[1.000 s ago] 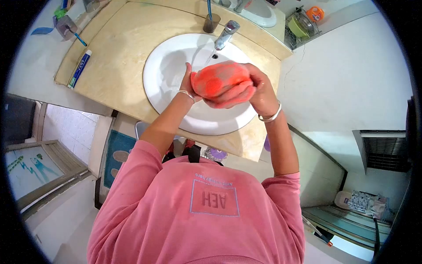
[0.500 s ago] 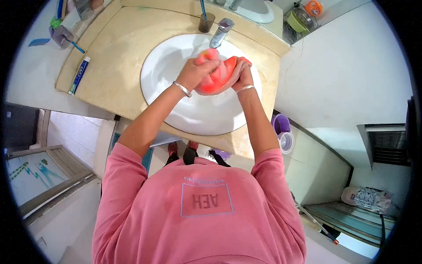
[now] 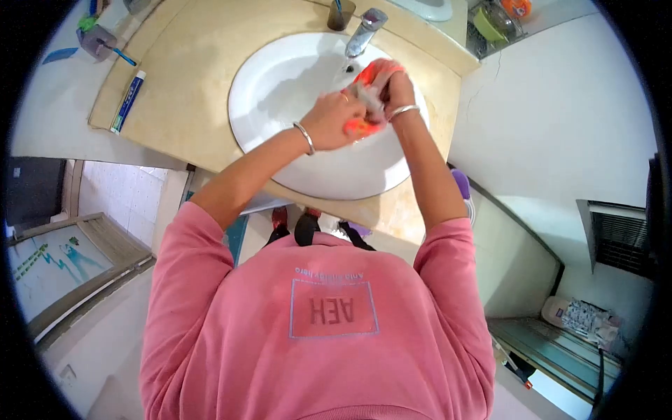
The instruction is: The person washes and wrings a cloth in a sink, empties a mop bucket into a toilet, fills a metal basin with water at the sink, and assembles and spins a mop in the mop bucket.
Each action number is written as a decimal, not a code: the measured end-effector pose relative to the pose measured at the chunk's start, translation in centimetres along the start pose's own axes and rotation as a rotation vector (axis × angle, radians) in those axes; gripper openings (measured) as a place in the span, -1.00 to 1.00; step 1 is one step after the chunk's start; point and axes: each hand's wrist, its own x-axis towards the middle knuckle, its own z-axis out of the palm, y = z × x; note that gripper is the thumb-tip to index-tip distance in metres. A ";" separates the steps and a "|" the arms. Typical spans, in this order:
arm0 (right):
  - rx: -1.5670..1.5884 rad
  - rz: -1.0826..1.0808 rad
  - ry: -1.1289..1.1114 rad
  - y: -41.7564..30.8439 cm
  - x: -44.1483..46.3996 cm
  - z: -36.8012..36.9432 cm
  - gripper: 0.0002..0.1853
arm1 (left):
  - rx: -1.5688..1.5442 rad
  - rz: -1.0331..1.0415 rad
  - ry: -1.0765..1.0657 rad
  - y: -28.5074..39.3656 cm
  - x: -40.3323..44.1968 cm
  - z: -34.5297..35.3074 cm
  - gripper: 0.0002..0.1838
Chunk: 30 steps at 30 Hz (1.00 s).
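Over the white washbasin (image 3: 269,91), both of my hands grip one bright orange-red and greyish item (image 3: 362,127). It looks soft and crumpled; its exact kind is unclear. My left hand (image 3: 334,122), with a ring and a bracelet, is closed around its near-left part. Around the upper right part wraps my right hand (image 3: 399,89), also closed, a bracelet at the wrist. The fingers hide much of the item, and motion blurs it. Just behind the hands stands the metal faucet (image 3: 366,31), apart from them.
A dark cup (image 3: 340,15) with a blue toothbrush stands beside the faucet. On the beige counter (image 3: 182,91), a toothpaste tube (image 3: 129,102) lies at the left edge. A wall holder (image 3: 98,43) is at upper left. The wall (image 3: 546,119) borders the right side.
The item has gone from spread out and rounded to bunched between my hands. Both hands have shifted right in view, and my left hand is lower. The view has tilted slightly.
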 end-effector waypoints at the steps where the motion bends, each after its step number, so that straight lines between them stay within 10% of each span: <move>1: 0.157 -0.029 -0.143 -0.3 0.8 -0.4 -0.84 | -0.178 -0.112 0.026 -1.4 -0.3 0.4 -0.59; 7: -0.161 -0.466 -0.077 -5.7 -4.3 4.2 -0.79 | -1.663 -0.780 0.284 2.3 3.1 -4.6 -0.41; 8: -0.300 -0.487 -0.130 -6.2 -5.3 5.0 -0.71 | -1.684 -0.780 0.180 1.3 2.9 -3.9 -0.37; 9: -0.491 -0.970 -0.219 -6.2 -5.5 5.4 -0.64 | -1.702 -0.778 0.075 -0.7 2.2 -2.6 -0.33; 14: -0.625 -1.236 -0.379 -7.0 -9.5 9.3 -0.74 | -1.761 -1.058 -0.099 -1.3 -0.9 0.7 -0.08; 22: -0.461 -0.806 -0.634 -5.7 -13.3 8.0 -0.57 | -2.418 -0.538 0.135 -1.9 -1.8 0.1 -0.18; 26: 0.421 -0.173 -0.462 -3.8 -14.7 7.4 -0.79 | -2.798 -0.024 -0.052 -0.4 0.8 -1.7 -0.52; 30: 0.606 -0.287 -0.539 -2.7 -12.9 6.0 -0.66 | -2.459 -0.237 0.339 -0.8 0.6 -2.2 -0.61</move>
